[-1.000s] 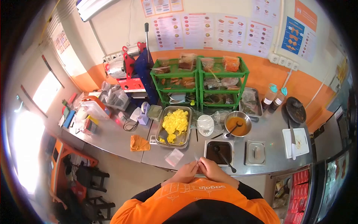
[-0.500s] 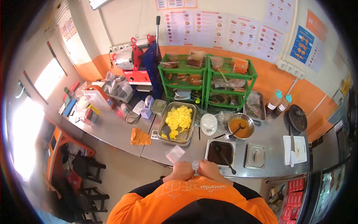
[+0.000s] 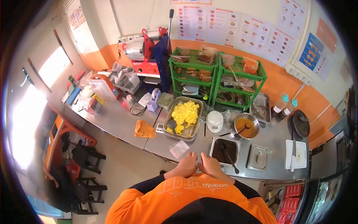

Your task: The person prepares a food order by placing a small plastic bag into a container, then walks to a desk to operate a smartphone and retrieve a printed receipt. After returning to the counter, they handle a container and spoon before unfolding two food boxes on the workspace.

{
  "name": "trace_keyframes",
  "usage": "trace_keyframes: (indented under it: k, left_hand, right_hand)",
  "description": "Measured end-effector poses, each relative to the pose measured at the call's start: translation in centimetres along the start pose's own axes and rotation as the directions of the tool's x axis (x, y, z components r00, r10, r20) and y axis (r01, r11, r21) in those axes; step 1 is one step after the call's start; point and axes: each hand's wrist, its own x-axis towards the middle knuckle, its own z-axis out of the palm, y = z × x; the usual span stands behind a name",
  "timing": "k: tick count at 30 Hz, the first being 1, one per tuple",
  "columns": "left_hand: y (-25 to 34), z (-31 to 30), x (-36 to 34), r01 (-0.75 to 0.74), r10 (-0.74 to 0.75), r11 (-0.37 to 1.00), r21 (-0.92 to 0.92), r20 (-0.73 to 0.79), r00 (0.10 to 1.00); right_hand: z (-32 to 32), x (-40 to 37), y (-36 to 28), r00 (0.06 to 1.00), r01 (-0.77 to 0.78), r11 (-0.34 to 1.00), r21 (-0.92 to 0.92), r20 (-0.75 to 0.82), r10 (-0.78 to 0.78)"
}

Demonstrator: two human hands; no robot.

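My left hand (image 3: 186,165) and my right hand (image 3: 210,164) are close together in front of my chest, at the counter's front edge. Both have closed fingers, pinching a small clear plastic bag (image 3: 198,158) between them; most of it is hidden by the fingers. Just beyond my left hand, a stack of clear plastic bags (image 3: 179,149) lies at the counter edge. Ahead is a metal tray (image 3: 201,112) of yellow scrambled egg (image 3: 186,114) with a dark spoon (image 3: 172,125). Right of my hands sits a square pan of dark sauce (image 3: 218,151) with a black ladle (image 3: 230,158).
A white kitchen scale (image 3: 215,121) and a bowl of orange sauce (image 3: 251,131) stand behind the pan. To the right are a lidded metal container (image 3: 257,157) and a knife (image 3: 293,154) on a white cutting board (image 3: 301,161). An orange cloth (image 3: 144,129) lies left; green racks (image 3: 194,76) stand behind.
My head view has shifted, so the counter appears further right. Both hands have moved slightly forward, still together, and less of the clear plastic bag shows between them.
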Motion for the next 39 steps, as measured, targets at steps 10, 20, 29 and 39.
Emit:
trace_keyframes:
  k: [10, 20, 29, 39]
  left_hand:
    - [3.4, -4.6, -1.1, 0.025, -0.025, 0.998, 0.058, 0.005, 1.000]
    - [1.7, -3.1, -0.2, -0.322, 0.337, 0.941, 0.100, -0.218, 0.916]
    - [2.3, -2.8, -0.3, -0.176, 0.165, 0.984, -0.010, -0.290, 0.943]
    - [2.0, -2.8, -0.2, -0.084, 0.068, 0.996, -0.032, -0.343, 0.937]
  right_hand:
    - [0.8, 0.2, 0.6, 0.992, -0.020, 0.993, -0.114, -0.123, 0.006]
    - [-4.2, -1.0, -2.1, 0.976, -0.171, 0.903, 0.394, -0.061, 0.211]
    - [-4.8, -1.6, -2.4, 0.906, 0.282, 0.959, 0.030, -0.336, -0.256]
    - [-3.0, -1.1, -0.3, 0.885, 0.407, 0.896, 0.179, -0.321, -0.338]
